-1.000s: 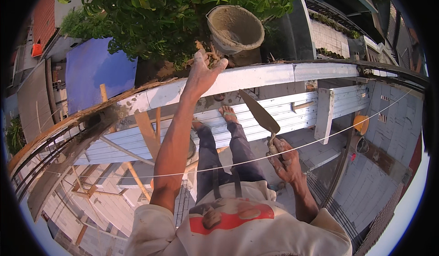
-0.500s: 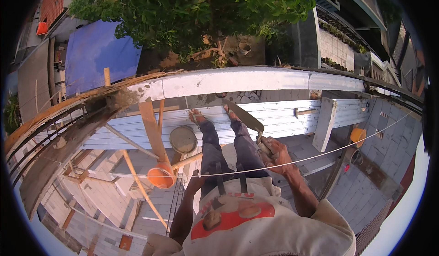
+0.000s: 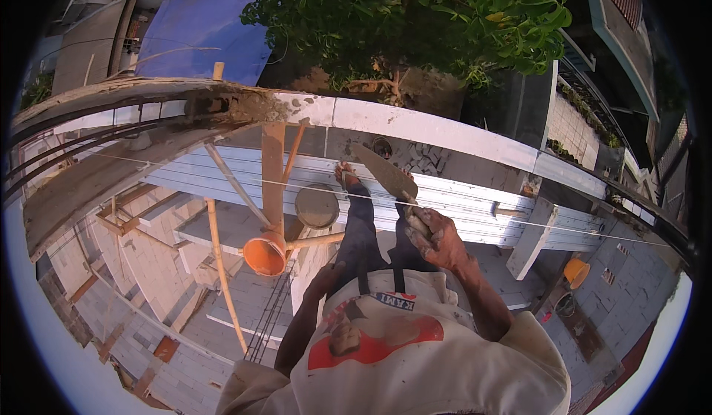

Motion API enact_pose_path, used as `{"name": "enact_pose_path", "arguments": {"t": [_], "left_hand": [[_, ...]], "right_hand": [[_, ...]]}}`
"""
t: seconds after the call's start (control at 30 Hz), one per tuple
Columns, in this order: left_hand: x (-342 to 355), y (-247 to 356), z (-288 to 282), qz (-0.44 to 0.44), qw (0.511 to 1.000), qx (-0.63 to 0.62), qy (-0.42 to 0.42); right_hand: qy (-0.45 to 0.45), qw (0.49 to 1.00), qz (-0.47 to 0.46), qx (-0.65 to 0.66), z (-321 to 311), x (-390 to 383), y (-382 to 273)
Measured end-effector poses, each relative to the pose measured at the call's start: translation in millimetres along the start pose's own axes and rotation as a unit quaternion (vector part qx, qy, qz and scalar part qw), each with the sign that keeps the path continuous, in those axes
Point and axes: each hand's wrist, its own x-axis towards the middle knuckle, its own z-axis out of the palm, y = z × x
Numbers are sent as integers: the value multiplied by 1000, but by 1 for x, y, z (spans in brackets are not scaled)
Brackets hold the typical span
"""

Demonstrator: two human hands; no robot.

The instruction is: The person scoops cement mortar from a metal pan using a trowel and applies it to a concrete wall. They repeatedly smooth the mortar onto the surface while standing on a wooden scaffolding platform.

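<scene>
My right hand (image 3: pixel 437 241) is wrapped round the handle of a trowel (image 3: pixel 382 172). The broad pointed blade, grey with mortar, slants up and left over my foot. My left hand (image 3: pixel 325 278) rests low beside my left thigh; its fingers are too dark and small to make out. A round tub of grey mortar (image 3: pixel 317 207) stands left of my legs. Below it on the left is an orange bucket (image 3: pixel 265 254). A thin string (image 3: pixel 467 212) runs across in front of my legs, passing under the trowel hand's level. Beyond my feet lies a row of white blocks (image 3: pixel 437 139).
I stand on a pale plank platform (image 3: pixel 460 192) high above a lower floor. A wooden post (image 3: pixel 273 170) and a bamboo pole (image 3: pixel 219 267) rise at left. A hammer-like tool (image 3: pixel 510 211), an upright white block (image 3: pixel 532 238) and a yellow-orange bucket (image 3: pixel 576 272) are at right.
My view has turned, shifting the surroundings. The string now crosses farther from my waist, nearer my feet. My right hand still grips the trowel, a little farther left in view.
</scene>
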Motion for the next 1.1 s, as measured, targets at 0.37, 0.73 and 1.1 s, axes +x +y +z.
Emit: {"name": "enact_pose_path", "arguments": {"t": [0.37, 0.73, 1.1], "left_hand": [[-26, 16, -14, 142, 965, -88, 201], [-44, -57, 32, 142, 931, -146, 302], [-60, -65, 9, 159, 939, -130, 275]], "right_hand": [[-129, 975, 9, -183, 52, 184, -77], [-55, 884, -80, -458, 135, 214, -64], [-76, 878, -161, -444, 145, 245, -57]]}}
